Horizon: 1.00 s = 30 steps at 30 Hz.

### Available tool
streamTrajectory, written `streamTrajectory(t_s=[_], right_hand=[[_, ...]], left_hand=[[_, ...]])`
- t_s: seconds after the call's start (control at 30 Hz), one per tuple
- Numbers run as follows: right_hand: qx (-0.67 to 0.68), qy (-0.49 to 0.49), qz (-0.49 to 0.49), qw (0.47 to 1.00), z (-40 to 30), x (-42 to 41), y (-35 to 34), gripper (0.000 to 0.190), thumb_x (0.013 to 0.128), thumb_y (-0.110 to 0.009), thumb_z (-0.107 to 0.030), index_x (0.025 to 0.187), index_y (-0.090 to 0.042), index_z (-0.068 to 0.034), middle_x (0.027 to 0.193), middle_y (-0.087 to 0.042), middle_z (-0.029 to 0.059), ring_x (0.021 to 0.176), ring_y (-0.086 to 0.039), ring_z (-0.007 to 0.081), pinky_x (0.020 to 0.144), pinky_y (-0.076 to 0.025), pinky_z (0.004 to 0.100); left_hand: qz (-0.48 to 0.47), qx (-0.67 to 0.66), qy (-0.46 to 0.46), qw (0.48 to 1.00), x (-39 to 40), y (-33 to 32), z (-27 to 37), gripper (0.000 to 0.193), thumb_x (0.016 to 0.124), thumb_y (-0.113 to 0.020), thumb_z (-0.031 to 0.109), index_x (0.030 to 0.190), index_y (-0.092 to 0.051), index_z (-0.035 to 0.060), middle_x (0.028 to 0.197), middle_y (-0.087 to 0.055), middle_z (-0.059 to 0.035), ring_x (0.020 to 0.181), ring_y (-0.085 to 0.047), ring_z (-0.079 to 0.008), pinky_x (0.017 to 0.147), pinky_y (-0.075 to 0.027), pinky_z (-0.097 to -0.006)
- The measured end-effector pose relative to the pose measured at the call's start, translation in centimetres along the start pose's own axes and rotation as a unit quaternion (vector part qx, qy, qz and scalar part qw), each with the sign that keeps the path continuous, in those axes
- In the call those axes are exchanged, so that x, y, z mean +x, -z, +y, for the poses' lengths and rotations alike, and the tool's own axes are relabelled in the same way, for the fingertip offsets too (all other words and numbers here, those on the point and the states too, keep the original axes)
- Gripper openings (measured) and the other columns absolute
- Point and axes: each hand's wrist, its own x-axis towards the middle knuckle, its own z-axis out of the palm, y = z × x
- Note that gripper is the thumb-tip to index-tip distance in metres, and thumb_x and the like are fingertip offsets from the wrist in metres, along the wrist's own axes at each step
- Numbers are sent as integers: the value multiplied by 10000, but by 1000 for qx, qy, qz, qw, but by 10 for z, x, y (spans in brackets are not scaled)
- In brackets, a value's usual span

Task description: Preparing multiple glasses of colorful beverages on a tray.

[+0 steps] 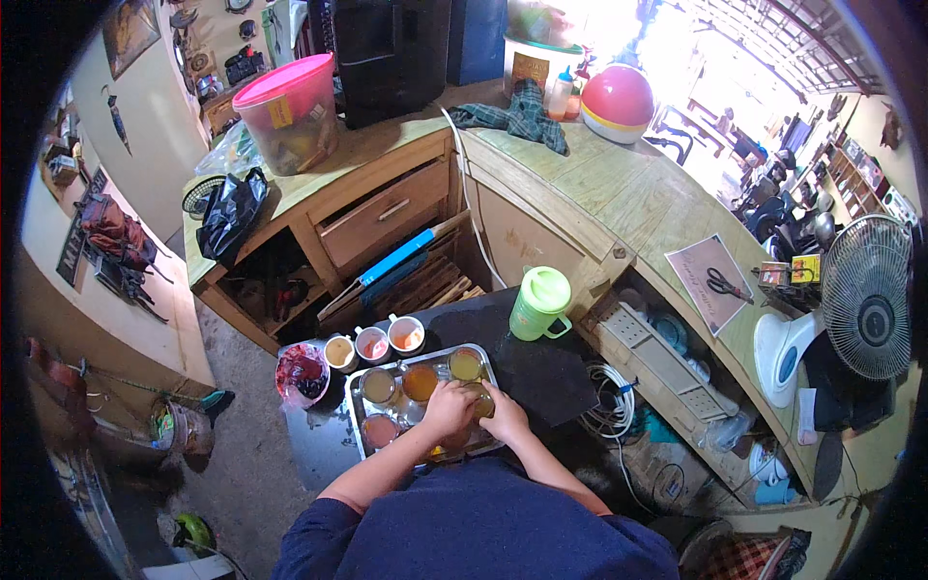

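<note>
My left hand and my right hand are at the two sides of a drinking glass of yellowish-green liquid, fingers against it. It is in or just above a metal tray. Also on the tray are a glass of yellow-green drink, a glass of orange-brown drink, a greyish-brown one and a reddish-brown one. My forearms and hands partly cover the tray's near side. Beyond its rim stand three white cups with remnants or powder inside.
A lidded green pitcher stands on the dark tabletop. Left of the cups is a container with red and dark plastic. A wooden counter curves around, bearing a fan and scissors. Coiled white cable hangs at the right.
</note>
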Motion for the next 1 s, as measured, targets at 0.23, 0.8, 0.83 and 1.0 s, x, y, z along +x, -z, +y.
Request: streamTrajectory(t_s=[0.23,0.8,0.83,1.0], right_hand=[[3,9,10,1000,-1,-1,-1,842,665,-730,-152,1418,-355,-190,1245,-556,187,1097,-567,353,909,-475,421],[-3,-7,1,1000,-4,-1,2,838,662,-721,-131,1417,-361,-174,1233,-561,193,1093,-570,352,908,-474,421],[0,-9,-1,1000,-5,-1,3,838,661,-720,-131,1417,-361,-173,1234,-561,194,1093,-570,352,910,-473,421],[-6,-4,-1,1000,-1,-1,0,845,668,-725,-158,1422,-347,-205,1247,-556,179,1076,-581,351,896,-483,423]], left_hand=[[-53,76,7,996,3,3,0,148,755,-599,202,844,-667,106,844,-673,-42,866,-602,-206,793,-419,-373],[-29,53,-12,998,4,3,2,122,752,-595,202,817,-665,125,874,-679,-37,884,-599,-209,793,-421,-378],[-29,53,-12,998,5,3,2,122,752,-595,202,817,-665,125,874,-679,-37,884,-599,-209,793,-421,-378],[-42,-1,38,998,1,-3,0,113,744,-601,212,784,-670,133,847,-682,-25,897,-592,-192,782,-421,-372]])
